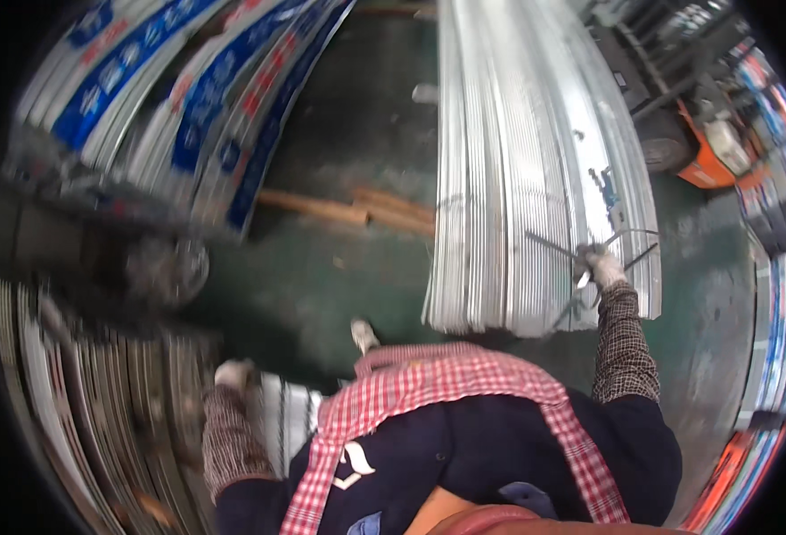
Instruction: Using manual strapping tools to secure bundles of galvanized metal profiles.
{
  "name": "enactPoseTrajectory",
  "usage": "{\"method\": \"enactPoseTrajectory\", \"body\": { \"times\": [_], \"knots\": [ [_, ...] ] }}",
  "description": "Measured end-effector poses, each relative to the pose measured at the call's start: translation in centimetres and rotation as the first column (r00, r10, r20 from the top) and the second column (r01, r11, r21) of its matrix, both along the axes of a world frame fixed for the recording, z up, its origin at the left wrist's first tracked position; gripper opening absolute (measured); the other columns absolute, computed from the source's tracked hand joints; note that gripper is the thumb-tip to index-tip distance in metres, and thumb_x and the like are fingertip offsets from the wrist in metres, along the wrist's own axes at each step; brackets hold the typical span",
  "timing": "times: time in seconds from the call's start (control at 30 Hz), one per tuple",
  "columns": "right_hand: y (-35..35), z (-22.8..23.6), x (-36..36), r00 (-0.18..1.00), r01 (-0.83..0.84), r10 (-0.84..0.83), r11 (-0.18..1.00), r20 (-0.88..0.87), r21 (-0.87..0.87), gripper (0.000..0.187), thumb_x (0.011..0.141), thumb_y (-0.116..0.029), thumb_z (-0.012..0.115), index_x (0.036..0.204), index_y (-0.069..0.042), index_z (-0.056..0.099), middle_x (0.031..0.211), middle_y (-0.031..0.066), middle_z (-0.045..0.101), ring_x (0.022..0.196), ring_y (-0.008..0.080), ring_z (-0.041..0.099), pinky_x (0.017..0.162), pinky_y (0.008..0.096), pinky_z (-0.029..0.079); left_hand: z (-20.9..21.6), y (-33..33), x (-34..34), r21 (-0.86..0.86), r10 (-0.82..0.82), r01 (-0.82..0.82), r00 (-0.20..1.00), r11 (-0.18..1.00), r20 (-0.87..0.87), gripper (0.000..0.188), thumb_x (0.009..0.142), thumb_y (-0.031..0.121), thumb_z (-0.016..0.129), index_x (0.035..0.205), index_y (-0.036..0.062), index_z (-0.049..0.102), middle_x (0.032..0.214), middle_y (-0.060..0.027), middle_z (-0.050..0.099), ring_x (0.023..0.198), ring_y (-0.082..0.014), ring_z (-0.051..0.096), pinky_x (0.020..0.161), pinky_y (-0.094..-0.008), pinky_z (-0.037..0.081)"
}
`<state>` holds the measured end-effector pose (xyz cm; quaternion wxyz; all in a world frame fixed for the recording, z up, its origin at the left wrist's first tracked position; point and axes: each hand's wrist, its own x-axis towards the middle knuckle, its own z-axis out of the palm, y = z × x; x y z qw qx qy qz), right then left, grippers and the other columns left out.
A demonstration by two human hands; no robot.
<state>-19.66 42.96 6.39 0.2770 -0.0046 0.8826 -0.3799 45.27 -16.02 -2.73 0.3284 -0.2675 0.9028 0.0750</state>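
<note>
My right hand (604,266), in a pale glove, is closed around several dark thin straps (549,242) whose loose ends stick out to both sides. It is over the near right part of a stack of long silvery metal profiles (527,178). A small white piece shows beside its fingers; what it is I cannot make out. My left hand (233,373), also gloved, hangs low at the left, beside a stack of long brownish profiles (143,401). Its fingers are blurred and partly hidden, so their pose cannot be told. Checked sleeves cover both forearms.
Bundles of profiles in blue and white wrapping (206,98) lie at the far left. Wooden bars (313,206) lie on the dark green floor between the stacks. An orange vehicle with a black tyre (665,143) stands at the far right. More wrapped bundles (781,312) line the right edge.
</note>
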Motion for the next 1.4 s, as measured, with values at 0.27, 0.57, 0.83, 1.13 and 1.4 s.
{"method": "enactPoseTrajectory", "body": {
  "times": [0.27,0.57,0.83,1.13,1.4],
  "knots": [
    [-8.6,2.1,3.8,0.845,0.534,-0.535,0.843,-0.002,0.065,0.024,0.103,-0.019,0.038,0.109,-0.011,0.06,0.069,0.0021,0.053,0.049,0.019,0.047,0.041,0.038,0.042,-11.1,-12.4,11.8,0.326,0.208,-0.361,0.884,0.874,0.419,0.041,0.09,0.035,0.056,0.125,0.0141,0.063,0.113,-0.0129,0.07,0.104,-0.03,0.068,0.087,-0.0439,0.055],
    [-9.0,-0.9,1.7,0.857,0.464,-0.501,0.852,0.121,0.241,0.039,0.099,-0.034,0.047,0.132,-0.018,0.059,0.131,0.0086,0.064,0.119,0.0212,0.062,0.093,0.0377,0.052,-0.1,-14.6,9.5,0.382,0.843,-0.893,0.385,0.237,0.377,0.03,0.089,0.028,0.058,0.112,0.0094,0.061,0.095,-0.0166,0.07,0.09,-0.0359,0.07,0.078,-0.0475,0.055],
    [-10.2,1.4,5.0,0.88,0.473,-0.457,0.861,-0.127,0.185,0.037,0.094,-0.036,0.06,0.118,-0.009,0.066,0.086,0.0064,0.066,0.07,0.0171,0.06,0.059,0.0351,0.051,1.9,-21.6,-25.5,-0.02,-0.37,0.416,0.785,0.909,-0.497,0.076,0.082,0.035,0.071,0.149,0.0294,0.036,0.093,-0.0212,0.063,0.08,-0.0393,0.066,0.067,-0.0478,0.054],
    [-14.7,3.4,7.2,0.835,0.55,-0.542,0.811,0.096,-0.198,0.031,0.096,-0.01,0.046,0.12,-0.01,0.065,0.098,0.005,0.066,0.069,0.0103,0.056,0.058,0.0254,0.05,13.7,8.6,-62.1,0.536,-0.316,0.749,0.656,0.39,-0.686,0.051,0.097,0.036,0.059,0.133,-0.0008,0.054,0.125,-0.0213,0.063,0.119,-0.0285,0.06,0.1,-0.0345,0.05],
    [-20.7,1.4,5.4,0.996,-0.062,0.055,0.992,0.066,0.109,0.032,0.097,-0.011,0.05,0.126,-0.01,0.064,0.108,0.0138,0.07,0.095,0.0239,0.067,0.081,0.0368,0.056,11.0,24.4,-73.7,0.866,-0.491,0.315,0.866,0.389,-0.094,0.09,0.091,0.055,0.063,0.146,-0.0089,0.033,0.134,-0.0281,0.055,0.125,-0.0316,0.056,0.106,-0.0358,0.045]
  ]
}}
